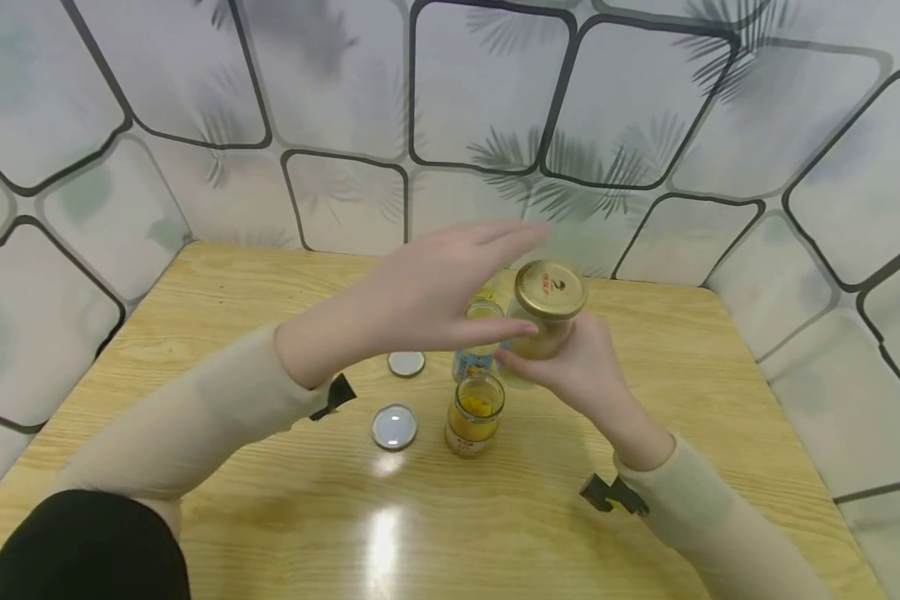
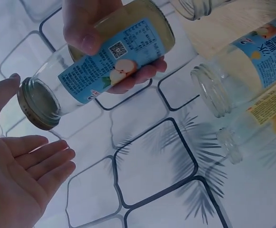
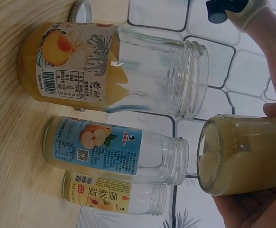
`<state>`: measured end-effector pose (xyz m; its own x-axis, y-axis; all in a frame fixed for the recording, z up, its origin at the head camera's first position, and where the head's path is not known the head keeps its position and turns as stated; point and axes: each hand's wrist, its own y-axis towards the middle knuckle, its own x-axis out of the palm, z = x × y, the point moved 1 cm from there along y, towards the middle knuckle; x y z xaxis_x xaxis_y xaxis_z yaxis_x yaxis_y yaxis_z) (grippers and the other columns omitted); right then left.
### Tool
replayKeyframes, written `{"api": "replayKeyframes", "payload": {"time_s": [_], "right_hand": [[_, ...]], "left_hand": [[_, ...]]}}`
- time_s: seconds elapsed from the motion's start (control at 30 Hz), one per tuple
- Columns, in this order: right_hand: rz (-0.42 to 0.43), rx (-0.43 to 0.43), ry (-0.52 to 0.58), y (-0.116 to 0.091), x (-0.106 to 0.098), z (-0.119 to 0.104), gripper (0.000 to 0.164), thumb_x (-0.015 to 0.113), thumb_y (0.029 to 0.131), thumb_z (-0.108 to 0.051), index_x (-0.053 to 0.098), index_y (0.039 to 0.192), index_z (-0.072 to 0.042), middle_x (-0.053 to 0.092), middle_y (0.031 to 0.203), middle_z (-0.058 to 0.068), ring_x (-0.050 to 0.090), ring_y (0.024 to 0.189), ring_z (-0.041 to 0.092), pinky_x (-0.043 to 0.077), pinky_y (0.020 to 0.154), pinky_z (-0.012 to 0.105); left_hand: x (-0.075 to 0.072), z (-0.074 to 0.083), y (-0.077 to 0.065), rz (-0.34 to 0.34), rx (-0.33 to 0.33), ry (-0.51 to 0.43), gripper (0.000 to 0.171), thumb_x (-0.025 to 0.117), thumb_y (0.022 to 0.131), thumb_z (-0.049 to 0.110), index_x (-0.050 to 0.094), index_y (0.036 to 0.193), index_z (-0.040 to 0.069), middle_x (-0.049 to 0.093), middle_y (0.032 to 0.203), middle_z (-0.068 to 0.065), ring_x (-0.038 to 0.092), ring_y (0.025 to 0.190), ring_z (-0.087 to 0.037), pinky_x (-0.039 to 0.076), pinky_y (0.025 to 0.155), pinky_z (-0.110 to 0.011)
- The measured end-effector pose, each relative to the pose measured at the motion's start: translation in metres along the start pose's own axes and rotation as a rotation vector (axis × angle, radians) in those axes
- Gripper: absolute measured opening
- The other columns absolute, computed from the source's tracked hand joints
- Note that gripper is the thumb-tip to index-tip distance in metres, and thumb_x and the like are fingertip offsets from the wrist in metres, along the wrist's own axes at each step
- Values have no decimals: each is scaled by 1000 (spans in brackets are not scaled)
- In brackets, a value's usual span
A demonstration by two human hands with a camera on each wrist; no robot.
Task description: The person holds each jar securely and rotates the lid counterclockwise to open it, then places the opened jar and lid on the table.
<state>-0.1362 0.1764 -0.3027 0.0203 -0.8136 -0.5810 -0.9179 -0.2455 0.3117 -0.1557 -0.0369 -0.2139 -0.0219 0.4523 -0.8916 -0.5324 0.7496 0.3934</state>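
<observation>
My right hand grips a closed glass jar around its body, raised above the table. The jar has a blue label picturing cut fruit, pale chunks in liquid and a gold lid. Beside that lid, my left hand is spread with straight fingers and holds nothing; in the left wrist view its thumb tip comes right at the lid's rim. Below stand a lidless jar of yellow fruit, a lidless blue-labelled jar and, behind, a lidless yellow-labelled jar.
Two loose lids lie left of the jars: a nearer lid and a farther lid. The wooden table meets a patterned wall at the back. A black rounded object shows at the lower left.
</observation>
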Motion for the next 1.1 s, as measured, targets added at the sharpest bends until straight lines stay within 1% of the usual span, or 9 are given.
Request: {"api": "replayKeyframes", "payload": {"time_s": [0.07, 0.13, 0.23, 0.37, 0.47, 0.63, 0.73, 0.9, 1.1], "right_hand": [[-4, -13, 4, 0, 0, 0, 43, 91, 79, -10, 71, 116, -5, 78, 113, 8, 70, 103, 20, 54, 96, 40], [-4, -26, 6, 0, 1, 0, 44, 91, 78, -9, 70, 117, -4, 78, 111, 8, 70, 98, 18, 55, 91, 36], [-6, -30, -2, 0, 2, -1, 47, 91, 78, -10, 69, 118, -3, 77, 110, 8, 68, 96, 17, 55, 87, 33], [-8, -29, -20, -1, 3, -2, 51, 92, 77, -11, 67, 122, -4, 76, 114, 9, 66, 99, 18, 53, 88, 34], [-12, -38, -16, -1, 2, -1, 55, 92, 78, -10, 65, 125, -4, 75, 117, 11, 67, 102, 19, 53, 90, 36], [-15, -44, -2, -2, 2, -1, 61, 92, 77, -8, 64, 131, -4, 74, 124, 12, 67, 108, 21, 54, 94, 37], [-12, -44, -9, -3, 1, -1, 62, 92, 77, -9, 64, 132, -5, 75, 123, 9, 68, 106, 19, 54, 92, 34], [-13, -47, -16, -3, 1, -1, 63, 93, 76, -9, 63, 131, -4, 74, 120, 8, 65, 99, 16, 53, 86, 29], [-17, -55, -16, -4, 2, -1, 57, 93, 76, -9, 64, 126, -4, 75, 117, 10, 64, 97, 14, 52, 84, 28]], "left_hand": [[0, 3, 5, 2, 52, -7, 83, 76, 97, 48, 42, 160, 5, 50, 163, -11, 50, 151, -26, 38, 127, -38], [0, 5, 10, 0, 102, -10, 80, 76, 98, 45, 45, 159, 4, 52, 162, -12, 53, 148, -25, 41, 125, -37], [2, 7, 13, -13, 151, 15, 75, 75, 99, 43, 48, 157, 4, 54, 161, -11, 56, 145, -24, 44, 122, -36], [4, 7, 15, -14, 204, 29, 64, 72, 102, 38, 53, 153, 5, 57, 158, -10, 58, 144, -24, 47, 120, -35], [4, 7, 14, -27, 230, 11, 58, 70, 104, 36, 56, 151, 6, 59, 157, -10, 57, 146, -24, 45, 121, -35], [2, 7, 14, -97, 246, -8, 54, 64, 107, 30, 53, 154, 5, 54, 161, -10, 50, 151, -24, 40, 126, -35], [-1, 7, 15, -142, 243, -26, 54, 63, 108, 28, 52, 155, 5, 53, 161, -10, 49, 152, -24, 37, 127, -33], [-6, 8, 19, -179, 200, -78, 57, 69, 104, 29, 54, 153, 5, 56, 159, -9, 53, 149, -22, 40, 125, -31], [-8, 8, 19, -196, 158, -78, 59, 74, 100, 33, 58, 151, 9, 59, 157, -5, 55, 147, -19, 43, 122, -30]]}}
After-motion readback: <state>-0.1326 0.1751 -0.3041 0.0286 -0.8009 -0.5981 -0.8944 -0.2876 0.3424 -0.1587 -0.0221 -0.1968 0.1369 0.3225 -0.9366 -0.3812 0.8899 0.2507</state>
